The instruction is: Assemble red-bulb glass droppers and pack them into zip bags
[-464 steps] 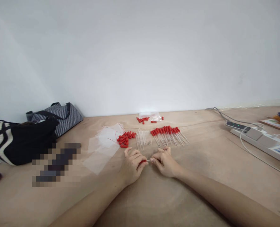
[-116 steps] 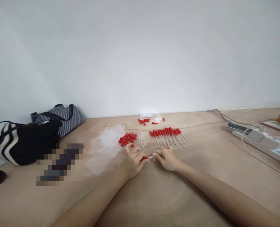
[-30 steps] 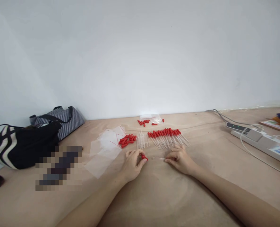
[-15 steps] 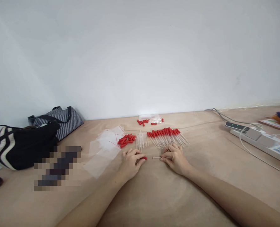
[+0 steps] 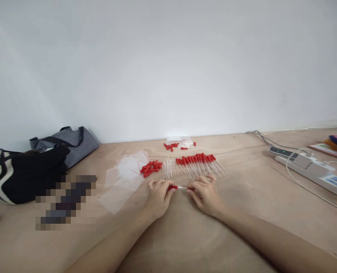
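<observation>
Between thumb and fingers, my left hand (image 5: pixel 159 195) pinches a red rubber bulb (image 5: pixel 172 187). A thin clear tube (image 5: pixel 182 188) is gripped by my right hand (image 5: pixel 205 195), and its left end meets the bulb's open end. Just beyond my right hand lies a row of clear tubes with red bulbs on them (image 5: pixel 196 158). Bare clear tubes (image 5: pixel 168 167) lie side by side left of that row. A heap of loose red bulbs (image 5: pixel 150 168) rests beyond my left hand.
Flat clear bags (image 5: pixel 125 170) spread over the wooden table (image 5: pixel 185 242) at the left. More red bulbs (image 5: pixel 171 146) lie near the wall by a plastic bag (image 5: pixel 179 141). A black bag (image 5: pixel 37 174) and striped bag (image 5: pixel 81 146) stand left; a power strip (image 5: pixel 313 170) with cables lies right.
My right hand has moved left with the tube, closing the gap to the red bulb. The bulb and tube now touch. My left hand has hardly moved.
</observation>
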### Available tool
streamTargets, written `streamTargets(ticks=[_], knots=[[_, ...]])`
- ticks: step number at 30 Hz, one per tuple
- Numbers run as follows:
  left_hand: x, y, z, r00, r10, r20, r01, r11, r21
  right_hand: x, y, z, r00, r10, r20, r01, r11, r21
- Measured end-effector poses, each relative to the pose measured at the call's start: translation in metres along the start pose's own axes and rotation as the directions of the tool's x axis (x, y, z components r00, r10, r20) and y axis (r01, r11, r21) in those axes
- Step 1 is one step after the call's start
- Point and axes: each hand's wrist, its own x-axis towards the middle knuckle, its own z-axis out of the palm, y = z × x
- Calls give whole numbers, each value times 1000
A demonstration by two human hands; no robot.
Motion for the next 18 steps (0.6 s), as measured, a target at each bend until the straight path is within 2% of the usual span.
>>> streamTargets(ticks=[10,18], knots=[[-2,2,-1,999,29,-24,-29,1000,-8,-1,-1,2,997,-63,42,61,996,58],[-5,8,-3,994,108,-2,-108,994,10,0,2,0,960,-279,22,279,953,-116]])
